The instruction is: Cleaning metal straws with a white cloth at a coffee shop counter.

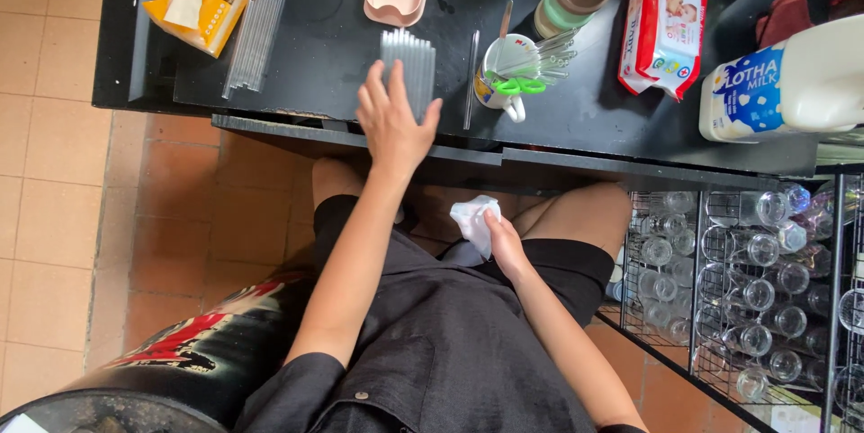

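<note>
Right hand [499,239] pinches a white cloth [472,217] (perhaps tissue); left hand [391,122], spread, touches clear tubes [409,64].

My left hand [392,120] rests spread, palm down, on a bundle of clear glass tubes [409,68] lying side by side on the black table [324,46]. The tubes are thin, straight and see-through, running away from me, with their near ends under my fingers. My right hand [502,244] sits low over my lap, closed around a crumpled white cloth [473,219] that sticks up from my grip.
</note>
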